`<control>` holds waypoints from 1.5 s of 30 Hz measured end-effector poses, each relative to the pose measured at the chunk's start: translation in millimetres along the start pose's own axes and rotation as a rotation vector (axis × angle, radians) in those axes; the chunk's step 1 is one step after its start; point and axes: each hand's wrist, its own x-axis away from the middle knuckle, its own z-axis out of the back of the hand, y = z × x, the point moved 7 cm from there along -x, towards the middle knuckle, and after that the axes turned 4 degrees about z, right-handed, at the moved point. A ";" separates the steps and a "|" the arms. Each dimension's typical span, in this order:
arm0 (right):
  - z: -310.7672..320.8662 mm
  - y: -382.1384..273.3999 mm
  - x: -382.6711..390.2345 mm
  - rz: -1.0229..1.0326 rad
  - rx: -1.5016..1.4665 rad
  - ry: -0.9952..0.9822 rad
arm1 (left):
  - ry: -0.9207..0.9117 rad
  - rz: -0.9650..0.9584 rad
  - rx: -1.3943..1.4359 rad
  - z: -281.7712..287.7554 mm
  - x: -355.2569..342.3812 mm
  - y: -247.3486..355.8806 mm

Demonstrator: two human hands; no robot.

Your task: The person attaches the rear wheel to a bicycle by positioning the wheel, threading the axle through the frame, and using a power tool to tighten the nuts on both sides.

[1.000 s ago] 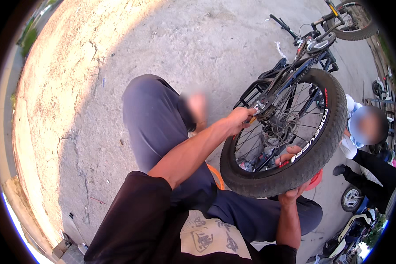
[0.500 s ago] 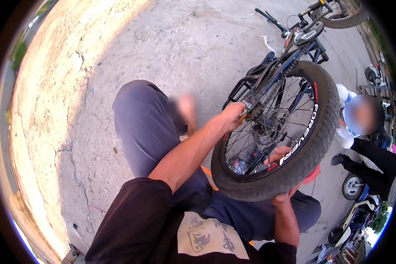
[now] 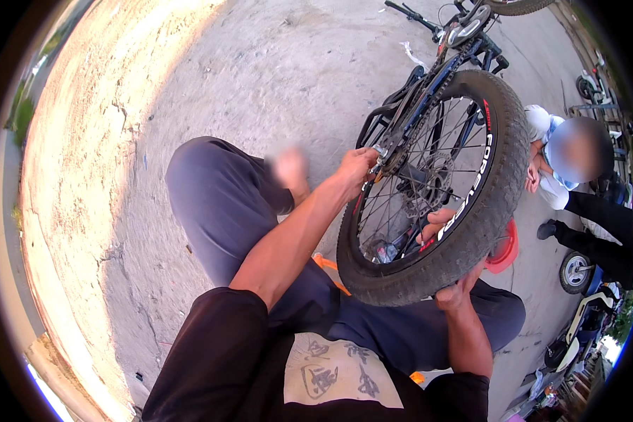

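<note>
A bicycle [image 3: 429, 98] lies tilted, its rear wheel toward me. My left hand [image 3: 357, 169] is closed beside the hub and frame end, against a small metal part at the axle; what its fingers hold is mostly hidden. Under the near rim, my right hand [image 3: 458, 290] grips the knobby black tire [image 3: 401, 294], with part of its fingers hidden behind it. The spoked wheel carries a brake disc [image 3: 435, 179]. Some bare skin [image 3: 436, 224] shows behind the spokes; whether fingers or toes, I cannot tell.
A red plastic object [image 3: 503, 250] stands right of the tire. Someone crouches at the right, hands together [image 3: 534, 172]. Beyond are parked scooters [image 3: 580, 330] and a small wheel [image 3: 575, 273]. Something orange [image 3: 327, 264] lies by my leg on the concrete ground [image 3: 246, 77].
The bicycle and wheel sit slightly higher and further left in view. Both hands remain at the same places on it. More of the red object shows. The other person's hands have come into view.
</note>
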 end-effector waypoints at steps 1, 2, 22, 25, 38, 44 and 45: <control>-5.2 -2.1 -2.1 -0.017 0.019 0.040 | 0.078 0.025 0.082 5.7 5.7 -2.5; -7.1 -3.3 -2.5 -0.034 0.038 0.082 | 0.155 0.050 0.163 11.7 12.8 -5.9; -5.9 -5.4 2.7 0.016 0.203 -0.170 | 0.196 -1.043 -0.962 -108.6 79.0 267.1; -7.3 -16.3 -5.9 0.022 0.221 -0.188 | 0.295 -1.109 -1.341 -157.8 63.5 283.1; 5.8 -16.3 -18.7 -0.004 0.061 -0.362 | 0.533 -1.805 -1.572 -246.4 39.5 338.9; 7.0 -14.4 -21.2 -0.031 0.001 -0.381 | 0.445 -1.558 -1.896 -282.6 -11.2 418.7; 7.7 -12.6 -23.8 -0.032 0.006 -0.381 | 0.413 -1.401 -1.944 -284.5 -24.0 420.5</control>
